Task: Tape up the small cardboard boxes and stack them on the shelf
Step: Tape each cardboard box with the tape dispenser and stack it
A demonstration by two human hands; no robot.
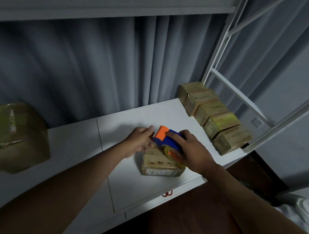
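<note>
The white shelf board (72,148) is the landmark here, and everything sits on it or beside it. At its left end rests one large taped parcel (13,137), well apart from the work. Along its right edge runs a row of small taped cardboard boxes (220,122), touching side by side against the white metal frame (219,48); five can be counted, though the rear ones blur together. Near the middle of the board, toward its front edge, stands the one small cardboard box (162,165) now being sealed.

The step in hand looks like taping this box. The right hand (193,151) grips a blue and orange tape dispenser (168,139), fingers curled over its body, the tape roll (175,155) pressed down on the top of the box. The left hand (139,140) lies at the far left corner of the box with fingers fairly straight and spread, touching the box top and the dispenser's orange nose; whether it pinches a tape end cannot be told.

The next move probably calls for the left hand to steady the box while the right draws the dispenser along the seam and cuts the strip on the toothed blade; the box would then join the row at the board's right edge.

Below the board's front edge a small red object (167,193) shows, possibly scissor handles
</note>
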